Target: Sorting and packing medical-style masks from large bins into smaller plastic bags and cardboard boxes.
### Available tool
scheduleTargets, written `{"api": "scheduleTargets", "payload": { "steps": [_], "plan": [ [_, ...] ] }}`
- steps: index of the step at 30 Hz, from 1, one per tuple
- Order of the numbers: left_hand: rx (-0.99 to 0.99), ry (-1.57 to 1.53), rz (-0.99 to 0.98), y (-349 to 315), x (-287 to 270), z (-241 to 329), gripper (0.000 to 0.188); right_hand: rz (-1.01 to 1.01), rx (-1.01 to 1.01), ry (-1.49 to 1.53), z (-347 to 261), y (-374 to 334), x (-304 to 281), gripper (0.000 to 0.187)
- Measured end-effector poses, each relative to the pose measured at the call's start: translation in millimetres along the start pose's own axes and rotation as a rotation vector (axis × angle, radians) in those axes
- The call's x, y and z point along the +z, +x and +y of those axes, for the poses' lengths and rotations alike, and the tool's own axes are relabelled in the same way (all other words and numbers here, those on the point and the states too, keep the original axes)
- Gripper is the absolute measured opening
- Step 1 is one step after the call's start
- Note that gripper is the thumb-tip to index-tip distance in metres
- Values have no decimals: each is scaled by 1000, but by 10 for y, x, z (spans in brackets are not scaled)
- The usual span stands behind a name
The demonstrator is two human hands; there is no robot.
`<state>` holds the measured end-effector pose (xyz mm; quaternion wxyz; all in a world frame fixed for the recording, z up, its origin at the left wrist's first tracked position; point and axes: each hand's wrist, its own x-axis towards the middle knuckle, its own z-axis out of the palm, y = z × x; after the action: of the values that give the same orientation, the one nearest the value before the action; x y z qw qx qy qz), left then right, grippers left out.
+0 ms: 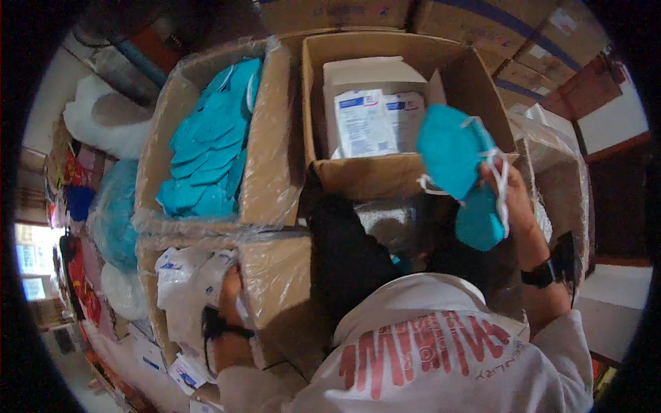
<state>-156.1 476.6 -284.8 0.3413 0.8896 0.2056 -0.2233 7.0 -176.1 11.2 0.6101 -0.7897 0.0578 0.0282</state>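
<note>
My right hand [508,189] is closed on teal face masks [451,151] with white straps, raised in front of the near right edge of a cardboard box. Two masks show; the lower one [480,220] hangs below the other. At the left, my left hand [233,292] reaches into a carton of white printed pouches [189,282]. It touches the pouches at the carton's right side, but its fingers are mostly hidden.
Far left, a plastic-lined carton [275,131] holds a pile of teal masks [213,151]. The middle cardboard box [406,41] contains a smaller white box [372,72] with upright printed packets [365,124]. Stacked cartons [475,27] stand behind; another plastic-covered carton [561,179] is at the right.
</note>
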Motion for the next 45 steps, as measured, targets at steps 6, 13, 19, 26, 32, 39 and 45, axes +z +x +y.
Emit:
{"api": "scheduleTargets", "payload": {
  "steps": [6,13,19,26,32,39,45],
  "plan": [
    [271,341,293,-1096,-927,1314,25,-185,-128,-50,-233,-126,29,11],
    [593,-873,-349,-1443,-142,4087,51,-387,-177,184,-351,-291,317,12],
    [635,-890,-100,-1364,674,5109,37,-230,-234,-78,-87,-326,149,29],
    [564,-187,161,-1105,410,5003,38,166,-76,-753,402,-310,-1133,35],
    [253,-1262,-304,-1250,777,4936,42,297,-18,612,-27,-196,-514,31],
    [335,-1410,-354,-1566,1062,5183,63,118,130,641,192,-419,541,24],
    [337,-1243,-246,-1597,1148,5039,49,-24,256,700,274,-596,659,17]
  ]
}}
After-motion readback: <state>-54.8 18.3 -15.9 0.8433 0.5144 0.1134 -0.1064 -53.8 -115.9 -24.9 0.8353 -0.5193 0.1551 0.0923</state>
